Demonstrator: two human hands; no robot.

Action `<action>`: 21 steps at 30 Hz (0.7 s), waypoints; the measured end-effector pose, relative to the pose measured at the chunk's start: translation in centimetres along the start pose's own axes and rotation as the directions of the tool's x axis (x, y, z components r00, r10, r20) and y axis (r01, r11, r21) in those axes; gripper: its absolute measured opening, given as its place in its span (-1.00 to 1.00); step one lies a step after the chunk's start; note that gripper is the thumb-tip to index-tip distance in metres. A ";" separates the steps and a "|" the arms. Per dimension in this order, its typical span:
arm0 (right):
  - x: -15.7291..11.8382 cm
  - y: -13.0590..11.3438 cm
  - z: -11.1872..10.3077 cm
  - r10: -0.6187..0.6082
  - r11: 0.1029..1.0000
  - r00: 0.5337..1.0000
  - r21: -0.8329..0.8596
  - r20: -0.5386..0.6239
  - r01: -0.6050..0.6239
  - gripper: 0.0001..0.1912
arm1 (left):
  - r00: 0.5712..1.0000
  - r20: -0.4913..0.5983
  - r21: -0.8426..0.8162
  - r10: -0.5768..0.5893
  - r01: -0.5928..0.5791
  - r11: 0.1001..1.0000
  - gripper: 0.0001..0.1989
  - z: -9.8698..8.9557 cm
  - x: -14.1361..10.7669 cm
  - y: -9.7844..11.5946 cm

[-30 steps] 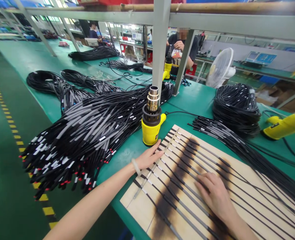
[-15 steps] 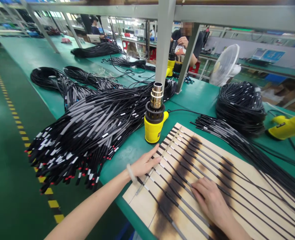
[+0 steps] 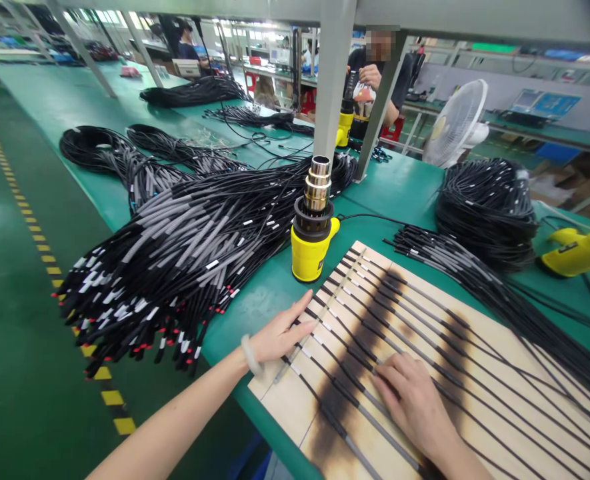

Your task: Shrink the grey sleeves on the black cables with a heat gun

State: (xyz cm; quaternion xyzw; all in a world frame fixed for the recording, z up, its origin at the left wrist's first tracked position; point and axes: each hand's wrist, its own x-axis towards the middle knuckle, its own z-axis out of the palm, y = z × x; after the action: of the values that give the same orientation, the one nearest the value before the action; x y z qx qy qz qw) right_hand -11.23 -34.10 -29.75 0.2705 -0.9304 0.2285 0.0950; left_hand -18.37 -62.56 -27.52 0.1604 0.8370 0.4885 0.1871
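**Cables [image 3: 389,435] lying side by side under fingers**

Bench [image 3: 269,283] is carrying everything here. Big bundle [image 3: 189,220] is sprawling left of the left fingers. Board [image 3: 289,410] is lying beneath both hands' fingers. Heat gun [image 3: 309,257] is standing nozzle-up just beyond the left fingers, probably keeping its tip clear. Left hand [image 3: 275,337] is spreading thumb and index, seemingly steadying cable ends. Right hand [image 3: 415,400] is curling over mid-cable; can't tell if pinching. Clear strip [image 3: 337,291] is crossing under left thumb, likely aligning ends.

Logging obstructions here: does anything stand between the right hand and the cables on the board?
Nothing visible does: the right hand is at the cables, and the yellow heat gun stands beside the board.
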 end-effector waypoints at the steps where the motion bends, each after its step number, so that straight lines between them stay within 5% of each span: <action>1: 0.0 -0.1 0.2 0.000 1.000 1.000 -0.008 -0.004 0.000 -0.85 | 1.000 0.002 -0.003 -0.002 0.002 1.000 -0.28 0.1 -0.1 0.0; 15: -0.5 -1.2 0.3 0.010 0.999 0.998 0.046 -0.054 -0.008 -0.93 | 0.999 -0.045 -0.027 0.000 -0.001 1.000 -0.25 0.0 -0.9 0.0; 21: -1.0 -3.0 0.3 0.000 0.995 1.000 0.099 0.014 -0.002 -0.94 | 1.000 -0.022 -0.024 0.004 -0.004 1.000 -0.27 0.2 -2.8 -0.6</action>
State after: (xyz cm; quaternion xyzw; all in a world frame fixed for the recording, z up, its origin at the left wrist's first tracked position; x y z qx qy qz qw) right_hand -8.80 -36.04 -29.19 0.2761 -0.9186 0.2726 0.0750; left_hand -15.90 -63.92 -27.69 0.1545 0.8329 0.5005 0.1786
